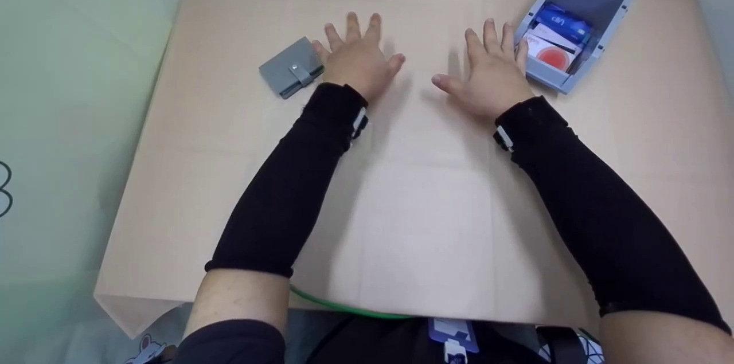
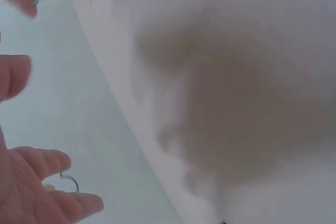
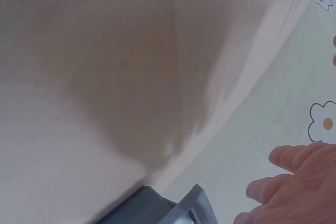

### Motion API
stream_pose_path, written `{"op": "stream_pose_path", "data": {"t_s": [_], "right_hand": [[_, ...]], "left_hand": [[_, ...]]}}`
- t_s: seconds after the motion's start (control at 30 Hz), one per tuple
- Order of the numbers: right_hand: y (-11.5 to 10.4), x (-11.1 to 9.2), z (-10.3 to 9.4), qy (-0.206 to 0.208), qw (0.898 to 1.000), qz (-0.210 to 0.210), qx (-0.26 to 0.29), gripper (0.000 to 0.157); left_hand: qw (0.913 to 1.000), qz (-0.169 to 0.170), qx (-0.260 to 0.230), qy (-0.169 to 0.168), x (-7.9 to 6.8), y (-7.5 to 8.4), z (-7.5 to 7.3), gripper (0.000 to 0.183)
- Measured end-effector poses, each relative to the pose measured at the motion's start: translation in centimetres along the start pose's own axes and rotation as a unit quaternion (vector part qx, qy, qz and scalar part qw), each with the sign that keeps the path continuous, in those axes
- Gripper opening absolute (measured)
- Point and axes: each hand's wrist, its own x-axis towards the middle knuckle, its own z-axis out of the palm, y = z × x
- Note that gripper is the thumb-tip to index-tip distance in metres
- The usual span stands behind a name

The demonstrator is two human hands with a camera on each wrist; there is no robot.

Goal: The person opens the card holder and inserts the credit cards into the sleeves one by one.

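Observation:
Both hands hover over the table with fingers spread and nothing held. In the head view my left hand point(image 1: 356, 63) is beside a grey wallet point(image 1: 289, 67) with a snap strap, its little finger overlapping the wallet's right edge. My right hand point(image 1: 493, 77) is just left of a grey plastic bin point(image 1: 596, 57), and its outer fingers overlap the bin's near wall. Inside the bin lie a blue packet point(image 1: 563, 23) and a white box point(image 1: 547, 50) with a red circle. The left wrist view shows the fingers point(image 2: 44, 161) above a shadow; the right wrist view shows part of the bin point(image 3: 142, 208).
A beige cloth covers the table point(image 1: 424, 226), hanging over its front edge. Pale green walls point(image 1: 74, 94) with flower prints stand behind and to the left. A green cord point(image 1: 344, 308) runs along the front edge, near a badge point(image 1: 453, 334) on the person's lap.

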Motion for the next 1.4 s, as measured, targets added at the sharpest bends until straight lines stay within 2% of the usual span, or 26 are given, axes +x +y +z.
{"op": "stream_pose_path", "data": {"t_s": [0.2,0.3,0.4,0.57,0.7,0.87,1.1,1.23,1.4], "right_hand": [[0.2,-0.2,-0.1,0.003,1.0,-0.003,0.009,0.114],[0.3,-0.3,-0.2,0.007,1.0,-0.004,0.014,0.114],[0.4,-0.4,-0.3,0.004,1.0,-0.004,0.017,0.113],[0.5,-0.7,-0.3,-0.002,1.0,-0.005,0.019,0.113],[0.6,-1.0,-0.3,-0.001,1.0,-0.009,0.021,0.113],[0.5,-1.7,0.0,0.0,0.999,-0.015,0.028,0.113],[0.0,-2.8,-0.3,0.01,0.998,-0.014,0.066,0.107],[-0.8,-3.5,-0.9,0.007,0.994,-0.006,0.113,0.095],[-1.8,-4.7,-1.0,0.004,0.984,-0.003,0.176,0.068]], "left_hand": [[0.9949,-0.091,-0.025,-0.033,0.9,-3.9,-1.9,0.09],[0.9908,-0.12,-0.036,-0.052,1.2,-5.9,-2.2,0.092],[0.99,-0.12,-0.044,-0.059,1.3,-7.5,-2.0,0.089],[0.9936,-0.098,-0.042,-0.037,0.9,-8.7,-1.2,0.08],[0.9958,-0.083,-0.025,-0.029,0.1,-8.4,-0.7,0.078],[0.9989,-0.044,0.001,-0.019,-1.6,-7.2,0.4,0.077],[0.9991,0.021,0.028,-0.023,-4.2,-4.6,2.4,0.098],[0.9977,0.05,0.04,-0.023,-5.5,-2.4,3.3,0.105],[0.994,0.094,0.043,-0.036,-6.9,0.0,4.3,0.111]]}}
